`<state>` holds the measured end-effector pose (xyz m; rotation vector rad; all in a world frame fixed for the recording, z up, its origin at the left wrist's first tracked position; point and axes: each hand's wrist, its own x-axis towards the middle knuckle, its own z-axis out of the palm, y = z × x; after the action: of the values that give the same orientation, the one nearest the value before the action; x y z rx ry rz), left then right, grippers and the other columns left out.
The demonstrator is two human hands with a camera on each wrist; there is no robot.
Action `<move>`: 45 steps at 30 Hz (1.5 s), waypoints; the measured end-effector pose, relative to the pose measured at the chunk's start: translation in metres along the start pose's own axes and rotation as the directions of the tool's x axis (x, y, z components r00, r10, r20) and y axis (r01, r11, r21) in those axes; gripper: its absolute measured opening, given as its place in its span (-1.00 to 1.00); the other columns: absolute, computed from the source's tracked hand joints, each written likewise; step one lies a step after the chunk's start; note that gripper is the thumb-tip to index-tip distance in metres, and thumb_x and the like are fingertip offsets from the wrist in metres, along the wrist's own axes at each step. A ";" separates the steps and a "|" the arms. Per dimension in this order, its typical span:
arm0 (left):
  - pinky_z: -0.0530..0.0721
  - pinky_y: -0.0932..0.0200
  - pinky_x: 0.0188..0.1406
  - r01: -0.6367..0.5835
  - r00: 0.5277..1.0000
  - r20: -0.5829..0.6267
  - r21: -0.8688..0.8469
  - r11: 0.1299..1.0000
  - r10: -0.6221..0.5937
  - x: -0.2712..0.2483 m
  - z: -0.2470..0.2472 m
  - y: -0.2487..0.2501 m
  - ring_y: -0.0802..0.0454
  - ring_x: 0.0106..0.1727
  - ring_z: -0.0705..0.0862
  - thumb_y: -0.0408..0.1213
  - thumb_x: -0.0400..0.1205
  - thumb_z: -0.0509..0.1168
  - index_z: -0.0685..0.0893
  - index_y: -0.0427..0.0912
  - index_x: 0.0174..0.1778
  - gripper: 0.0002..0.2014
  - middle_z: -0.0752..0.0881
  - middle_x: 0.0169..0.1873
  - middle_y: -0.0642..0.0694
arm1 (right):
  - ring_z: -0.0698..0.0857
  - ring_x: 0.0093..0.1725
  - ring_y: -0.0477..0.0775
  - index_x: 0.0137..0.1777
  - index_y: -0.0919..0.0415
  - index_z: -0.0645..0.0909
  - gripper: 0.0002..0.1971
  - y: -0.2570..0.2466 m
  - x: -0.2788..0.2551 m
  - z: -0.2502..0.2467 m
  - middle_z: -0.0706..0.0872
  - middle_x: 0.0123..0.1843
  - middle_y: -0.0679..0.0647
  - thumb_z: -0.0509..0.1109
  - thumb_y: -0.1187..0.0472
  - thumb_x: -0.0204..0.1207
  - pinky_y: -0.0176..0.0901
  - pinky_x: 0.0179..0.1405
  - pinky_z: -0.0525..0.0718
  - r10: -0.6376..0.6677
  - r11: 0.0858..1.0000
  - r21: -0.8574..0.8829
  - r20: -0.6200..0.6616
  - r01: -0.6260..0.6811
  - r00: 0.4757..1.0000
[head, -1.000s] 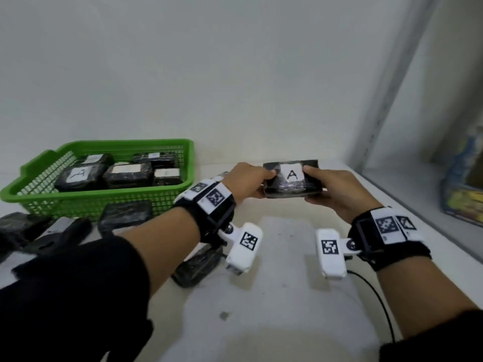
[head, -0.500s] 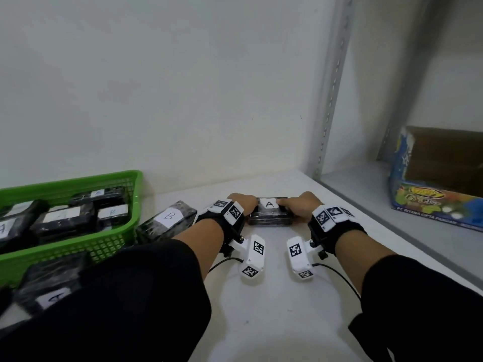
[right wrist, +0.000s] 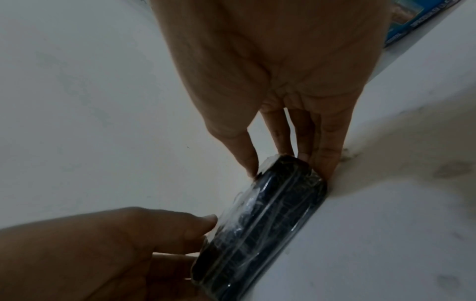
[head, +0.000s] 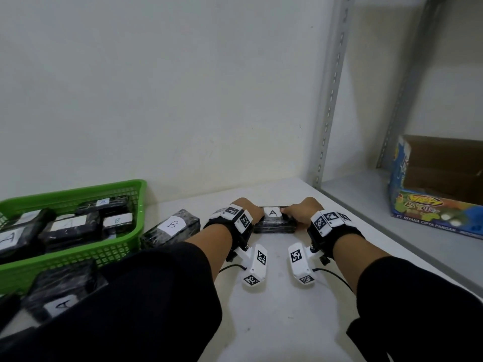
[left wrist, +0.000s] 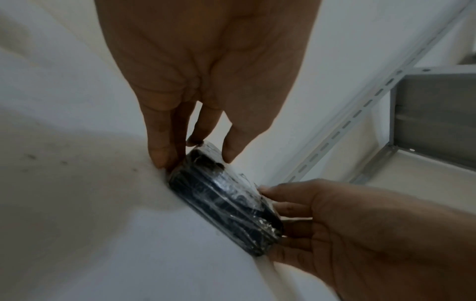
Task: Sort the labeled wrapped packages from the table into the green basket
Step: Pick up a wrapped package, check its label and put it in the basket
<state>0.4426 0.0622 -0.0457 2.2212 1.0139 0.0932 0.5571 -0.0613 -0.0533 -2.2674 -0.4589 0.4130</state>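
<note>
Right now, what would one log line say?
left hand: grips A package | right hand: grips same | package: on table | green basket: not reached

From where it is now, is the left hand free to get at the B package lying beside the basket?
Probably not yet: the left hand grips one end of the A package, with the right hand on the other. Once released, the B package lies uncovered just to its left.

Black wrapping under glossy clear film is being shown by the A package (head: 274, 222), with a white label. A green mesh pattern is being displayed by the basket (head: 115, 253). Black-and-white square markers are being carried on the black wristbands (head: 240, 218). The worktop (head: 277, 309) is being seen as white.
</note>
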 end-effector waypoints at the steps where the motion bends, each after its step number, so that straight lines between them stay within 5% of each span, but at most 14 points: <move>1: 0.70 0.09 -0.10 -0.045 0.999 -0.015 0.024 0.999 0.046 -0.004 -0.003 0.000 -0.18 -0.04 0.76 -0.09 0.75 0.31 0.70 -0.23 -0.19 -0.69 0.75 -0.22 -0.15 | 0.75 -0.12 0.27 -0.29 0.22 0.60 -0.67 -0.001 -0.002 -0.001 0.75 -0.18 0.18 0.62 0.06 0.51 -0.04 -0.07 0.69 -0.001 1.000 -0.008 0.003 0.001 1.000; 4: 0.46 0.14 -0.28 -0.077 0.997 0.007 0.142 0.987 0.076 -0.008 -0.006 -0.002 -0.10 -0.20 0.54 -0.11 0.76 0.28 0.39 -0.15 -0.43 -0.56 0.50 -0.44 -0.08 | 0.78 -0.14 0.29 -0.30 0.26 0.61 -0.72 -0.002 -0.008 -0.004 0.72 -0.27 0.19 0.59 0.16 0.50 0.03 -0.08 0.74 -0.010 1.000 -0.025 0.017 0.010 1.000; 8: 0.41 0.18 -0.35 -0.101 0.995 -0.002 0.199 0.975 0.103 -0.015 -0.019 -0.009 -0.06 -0.37 0.49 -0.15 0.71 0.32 0.44 -0.16 -0.38 -0.63 0.54 -0.35 -0.11 | 0.79 0.15 0.34 0.02 0.41 0.74 -0.80 -0.014 -0.025 -0.013 0.82 0.06 0.31 0.49 0.24 0.54 -0.03 0.06 0.74 -0.088 0.993 -0.088 -0.033 0.085 0.996; 11: 0.60 0.12 -0.07 -0.147 0.987 -0.024 0.253 0.956 0.158 -0.038 -0.043 -0.014 -0.18 0.08 0.72 -0.07 0.71 0.34 0.74 -0.26 0.03 -0.72 0.74 0.06 -0.23 | 0.68 0.47 0.26 0.60 0.31 0.56 -0.44 -0.031 -0.045 -0.017 0.73 0.47 0.24 0.47 0.13 0.64 -0.07 0.40 0.59 -0.188 0.978 -0.103 -0.055 0.182 0.981; 15: 0.54 0.09 0.41 -0.185 0.977 -0.050 0.282 0.941 0.207 -0.088 -0.089 -0.039 -0.14 0.49 0.60 0.00 0.74 0.33 0.69 -0.23 0.46 -0.54 0.67 0.47 -0.17 | 0.65 0.51 0.20 0.72 0.14 0.39 -0.28 -0.060 -0.080 -0.006 0.64 0.57 0.16 0.51 -0.03 0.61 0.05 0.53 0.57 -0.314 0.945 -0.084 0.034 0.316 0.949; 17: 0.49 0.13 0.48 -0.196 0.971 -0.078 0.282 0.939 0.226 -0.114 -0.116 -0.056 -0.11 0.55 0.57 0.02 0.74 0.34 0.59 -0.19 0.59 -0.45 0.63 0.54 -0.11 | 0.60 0.57 0.19 0.76 0.10 0.32 -0.21 -0.075 -0.101 0.007 0.57 0.63 0.17 0.53 -0.07 0.60 0.03 0.57 0.54 -0.366 0.923 -0.083 0.103 0.375 0.925; 24: 0.58 0.19 0.29 -0.158 0.962 -0.172 0.284 0.946 0.213 -0.195 -0.196 -0.131 -0.01 0.33 0.70 0.09 0.70 0.38 0.68 -0.09 0.51 -0.49 0.74 0.39 -0.01 | 0.47 0.69 0.14 0.81 0.00 0.22 -0.11 -0.126 -0.180 0.064 0.41 0.77 0.07 0.56 -0.17 0.57 -0.01 0.58 0.47 -0.548 0.816 -0.027 0.281 0.578 0.788; 35: 0.59 0.02 0.51 -0.034 0.971 -0.205 0.383 0.923 0.121 -0.258 -0.235 -0.250 0.07 0.45 0.65 0.10 0.62 0.48 0.64 0.01 0.57 -0.41 0.69 0.48 0.06 | 0.46 0.68 0.03 0.80 -0.06 0.26 -0.14 -0.164 -0.282 0.163 0.45 0.74 -0.05 0.58 -0.11 0.57 -0.21 0.46 0.41 -0.735 0.557 0.047 0.494 0.829 0.465; 38: 0.58 0.05 0.46 -0.023 0.969 -0.216 0.407 0.913 0.121 -0.259 -0.229 -0.269 0.04 0.43 0.63 0.07 0.58 0.53 0.61 0.01 0.58 -0.36 0.67 0.47 0.02 | 0.56 0.58 0.06 0.78 0.02 0.32 -0.17 -0.170 -0.288 0.183 0.54 0.67 0.02 0.60 -0.07 0.57 -0.17 0.47 0.52 -0.702 0.532 -0.004 0.556 0.847 0.444; 41: 0.59 0.08 0.43 -0.003 0.976 -0.196 0.428 0.904 0.096 -0.255 -0.217 -0.277 -0.01 0.42 0.62 0.04 0.57 0.54 0.56 -0.04 0.61 -0.32 0.65 0.46 -0.02 | 0.71 0.31 0.05 0.62 0.14 0.53 -0.36 -0.176 -0.286 0.196 0.72 0.44 0.07 0.60 0.05 0.57 -0.16 0.23 0.65 -0.647 0.521 -0.107 0.597 0.847 0.474; 45: 0.71 0.04 0.20 0.004 0.976 -0.201 0.415 0.910 0.088 -0.243 -0.202 -0.279 -0.06 0.18 0.73 -0.10 0.52 0.58 0.73 -0.13 0.35 -0.52 0.76 0.19 -0.09 | 0.76 0.24 0.15 0.41 0.21 0.68 -0.56 -0.178 -0.279 0.208 0.79 0.27 0.13 0.61 0.19 0.54 -0.04 0.23 0.74 -0.640 0.491 -0.212 0.570 0.845 0.515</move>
<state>0.0293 0.1352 -0.0125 2.6659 1.1904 0.1545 0.1866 0.0586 -0.0143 -2.0846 -1.9244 0.3211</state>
